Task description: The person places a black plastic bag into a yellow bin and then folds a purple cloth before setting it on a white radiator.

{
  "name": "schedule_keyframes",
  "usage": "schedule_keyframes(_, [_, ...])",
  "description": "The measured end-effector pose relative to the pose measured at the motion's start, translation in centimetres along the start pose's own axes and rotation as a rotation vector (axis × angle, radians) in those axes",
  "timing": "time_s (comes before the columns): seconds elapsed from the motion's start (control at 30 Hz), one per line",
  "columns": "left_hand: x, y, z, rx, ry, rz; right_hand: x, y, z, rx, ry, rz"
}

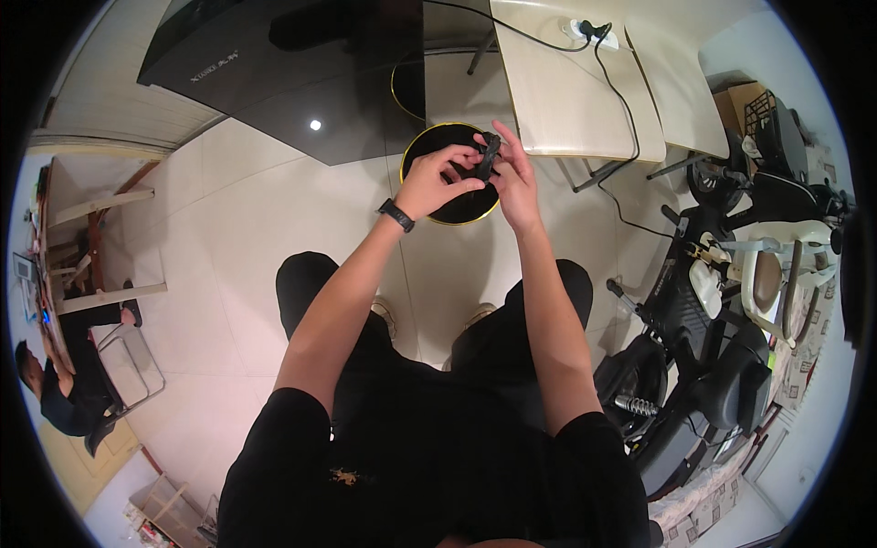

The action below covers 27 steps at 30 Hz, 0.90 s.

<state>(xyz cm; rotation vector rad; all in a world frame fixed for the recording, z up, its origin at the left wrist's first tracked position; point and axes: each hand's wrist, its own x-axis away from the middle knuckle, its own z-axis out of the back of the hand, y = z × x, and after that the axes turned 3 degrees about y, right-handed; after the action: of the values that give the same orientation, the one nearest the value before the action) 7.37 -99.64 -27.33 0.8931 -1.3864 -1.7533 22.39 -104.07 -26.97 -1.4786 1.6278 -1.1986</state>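
A small dark bundle (488, 157), black and creased, is held upright between both hands. It could be rolled plastic film, but the picture does not settle its material. My left hand (433, 179), with a black band on the wrist, pinches the bundle from the left with thumb and fingers. From the other side my right hand (515, 181) grips it, its index finger raised and pointing away. Below the hands stands a round black bin (452, 212) with a yellow rim. My hands and the bundle hide part of its opening.
A glossy black cabinet (274, 103) borders the bin on the far left. Pale chairs (582, 103) stand right, one bearing a power strip (603, 34) with a cable (634, 130) trailing to an electric scooter (692, 274). A person (68, 397) sits at a desk far left.
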Motion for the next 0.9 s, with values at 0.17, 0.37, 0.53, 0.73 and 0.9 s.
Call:
schedule_keyframes(0.17, [-0.3, -3.6, -0.1, 0.0, 0.003, 0.109, -0.8, 2.2, 1.8, 0.217, -0.005, 0.041])
schedule_keyframes(0.37, [-0.6, -6.9, 1.8, 0.28, 0.025, 0.291, -1.9, 3.3, 3.6, 0.262, 0.01, -0.113])
schedule_keyframes(0.53, [-0.1, -6.3, -0.4, 0.263, -0.042, 0.281, -2.0, 4.3, 3.4, 0.159, -0.075, -0.058])
schedule_keyframes(0.73, [0.2, -6.7, -0.3, 0.042, 0.006, 0.14, -1.0, 3.9, 2.9, 0.217, -0.03, -0.074])
schedule_keyframes(0.9, [0.4, -6.4, -0.4, 0.128, 0.039, 0.174, -0.6, 3.9, 1.9, 0.212, 0.051, -0.085])
